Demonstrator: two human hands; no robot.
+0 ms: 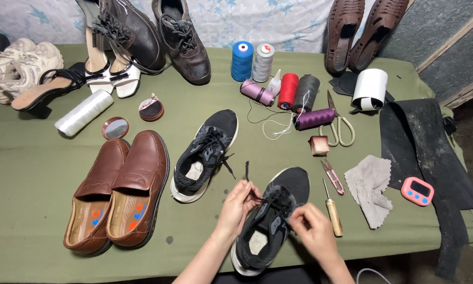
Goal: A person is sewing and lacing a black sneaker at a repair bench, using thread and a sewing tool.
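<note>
A black knit sneaker with a white sole lies on the green table near the front edge, toe pointing away. My left hand pinches a black lace end that sticks up on the shoe's left side. My right hand grips the other lace end at the shoe's right side, near the eyelets. The matching sneaker lies just to the left, its laces loose.
A brown loafer pair sits front left. An awl, thread snips, grey cloth and pink timer lie to the right. Thread spools, scissors and more shoes fill the back.
</note>
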